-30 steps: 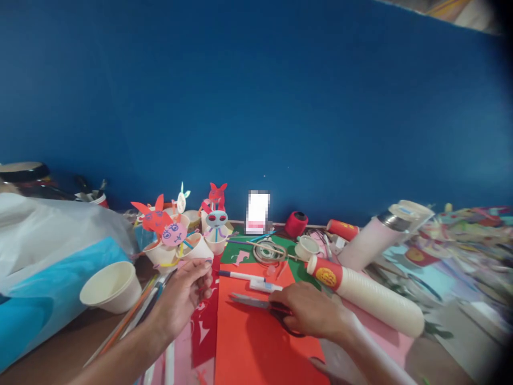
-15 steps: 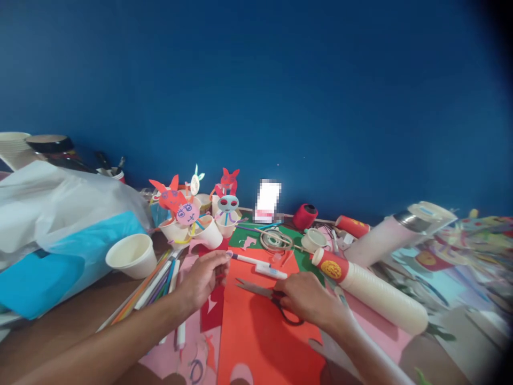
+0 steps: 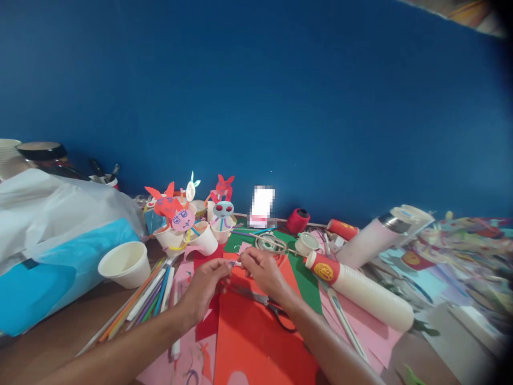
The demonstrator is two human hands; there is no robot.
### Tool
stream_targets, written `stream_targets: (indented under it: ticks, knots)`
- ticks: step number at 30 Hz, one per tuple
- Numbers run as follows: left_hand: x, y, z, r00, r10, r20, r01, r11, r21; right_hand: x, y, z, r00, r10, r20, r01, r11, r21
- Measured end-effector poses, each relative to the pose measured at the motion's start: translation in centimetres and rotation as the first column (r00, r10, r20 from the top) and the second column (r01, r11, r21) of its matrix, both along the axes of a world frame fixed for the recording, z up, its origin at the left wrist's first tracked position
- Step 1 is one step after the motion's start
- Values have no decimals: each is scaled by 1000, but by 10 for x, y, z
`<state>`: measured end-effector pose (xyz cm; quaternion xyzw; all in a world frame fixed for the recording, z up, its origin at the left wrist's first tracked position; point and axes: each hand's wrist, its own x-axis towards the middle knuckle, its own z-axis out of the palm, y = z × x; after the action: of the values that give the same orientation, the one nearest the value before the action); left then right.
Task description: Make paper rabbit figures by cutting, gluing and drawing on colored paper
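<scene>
My left hand (image 3: pixel 205 287) and my right hand (image 3: pixel 262 272) meet fingertip to fingertip over the far edge of an orange-red paper sheet (image 3: pixel 248 342). My right hand's fingers are curled round a white pen (image 3: pixel 237 263), of which only a short end shows between the two hands. My left hand is pinched shut right at that end; what it grips is hidden by its fingers. A pair of scissors (image 3: pixel 264 306) with dark handles lies free on the orange-red sheet, just under my right wrist.
Paper cups with paper animal faces (image 3: pixel 188 227) stand behind the hands, with an empty white cup (image 3: pixel 125 263) and loose coloured pencils (image 3: pixel 150 294) to the left. A lying stack of cups (image 3: pixel 360 291), a pink flask (image 3: pixel 377 238), a red thread spool (image 3: pixel 297 220) and tape (image 3: pixel 269 243) fill the right.
My right hand has left the scissors and moved forward and left to the pen. My left hand stayed pinched and now touches the right. The head camera shifted slightly.
</scene>
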<state>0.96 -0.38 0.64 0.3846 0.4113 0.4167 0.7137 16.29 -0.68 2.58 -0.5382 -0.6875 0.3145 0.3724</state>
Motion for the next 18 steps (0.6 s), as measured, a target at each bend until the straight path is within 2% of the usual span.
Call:
stream_targets:
  ticks: [4,9,15,18]
  knots:
    - [3,3,-9,1000,-7,0,7,1000,-30,-8,4,-19,991,7,-137,-14,999,-46]
    - [5,4,-4,1000,-23,6,24,998,-57,-4,6,-16,984,-17,-179,7,999,-54]
    - [4,6,7,1000,-7,26,10,993,-119,-1,12,-13,939,-39,-341,-17,987,-157]
    - [2,6,6,1000,5,4,-4,993,-120,-1,12,-17,943,-56,-327,1,986,-166]
